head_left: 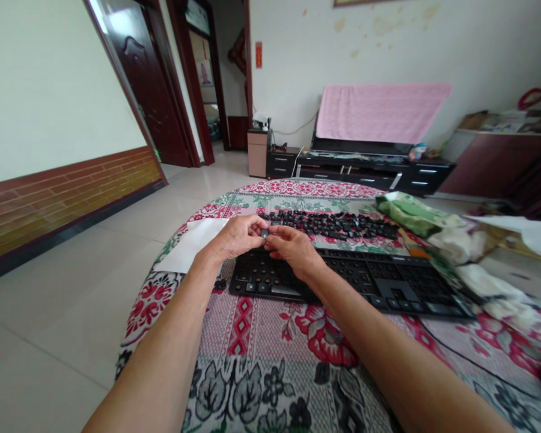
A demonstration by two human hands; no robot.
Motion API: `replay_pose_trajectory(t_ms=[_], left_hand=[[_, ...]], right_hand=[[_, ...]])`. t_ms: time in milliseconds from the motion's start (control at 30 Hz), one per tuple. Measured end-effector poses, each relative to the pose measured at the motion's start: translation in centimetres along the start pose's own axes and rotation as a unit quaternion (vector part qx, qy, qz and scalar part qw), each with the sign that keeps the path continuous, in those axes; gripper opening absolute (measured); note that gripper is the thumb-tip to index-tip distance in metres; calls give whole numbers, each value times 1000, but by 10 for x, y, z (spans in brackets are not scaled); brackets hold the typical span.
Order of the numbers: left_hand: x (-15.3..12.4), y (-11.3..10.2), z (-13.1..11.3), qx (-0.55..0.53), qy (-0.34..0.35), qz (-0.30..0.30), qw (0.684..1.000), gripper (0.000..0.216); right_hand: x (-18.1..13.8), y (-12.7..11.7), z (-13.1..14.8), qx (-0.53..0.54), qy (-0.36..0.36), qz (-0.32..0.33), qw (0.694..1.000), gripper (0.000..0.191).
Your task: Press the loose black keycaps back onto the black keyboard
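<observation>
A black keyboard (379, 282) with most keycaps taken off lies on a flowered tablecloth (270, 367). Behind it is a heap of loose black keycaps (329, 224). My left hand (237, 236) and my right hand (293, 249) meet above the keyboard's left end. Together their fingertips pinch one small black keycap (264, 233). Both hands are closed around it.
A white paper sheet (189, 246) lies at the table's left edge. Crumpled green and white bags (433, 225) sit to the right of the keyboard. Beyond the table are a tiled floor, a dark TV stand (365, 168) under a pink cloth, and open doors at left.
</observation>
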State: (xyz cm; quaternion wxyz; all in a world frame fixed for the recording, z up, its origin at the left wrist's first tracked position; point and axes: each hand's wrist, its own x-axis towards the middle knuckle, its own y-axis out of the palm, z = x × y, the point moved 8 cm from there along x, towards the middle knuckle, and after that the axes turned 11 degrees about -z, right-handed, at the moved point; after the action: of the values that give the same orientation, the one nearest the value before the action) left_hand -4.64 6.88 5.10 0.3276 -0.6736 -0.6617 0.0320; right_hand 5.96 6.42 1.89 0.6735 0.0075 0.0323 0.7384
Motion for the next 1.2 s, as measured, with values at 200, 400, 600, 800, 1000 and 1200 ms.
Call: replay_pose_trajectory(t_ms=[200, 400, 600, 800, 1000, 1200], left_hand=[[-3, 2, -5, -6, -7, 18, 1000, 27], [-6, -5, -3, 10, -67, 30, 997, 18], [-10, -7, 7, 28, -126, 49, 990, 19], [-11, -7, 10, 28, -131, 59, 989, 19], [-15, -8, 14, 39, -139, 98, 985, 21], [-21, -9, 12, 50, -158, 134, 977, 19]], right_hand=[[2, -5, -4, 18, 28, 2, 999, 19], [3, -2, -8, 10, 18, 27, 999, 17], [1, 1, -8, -37, -4, 37, 999, 16], [0, 2, -6, -79, -26, 47, 995, 15], [-1, 6, -6, -119, -62, 63, 989, 15], [-6, 13, -1, -169, -140, 105, 970, 16]])
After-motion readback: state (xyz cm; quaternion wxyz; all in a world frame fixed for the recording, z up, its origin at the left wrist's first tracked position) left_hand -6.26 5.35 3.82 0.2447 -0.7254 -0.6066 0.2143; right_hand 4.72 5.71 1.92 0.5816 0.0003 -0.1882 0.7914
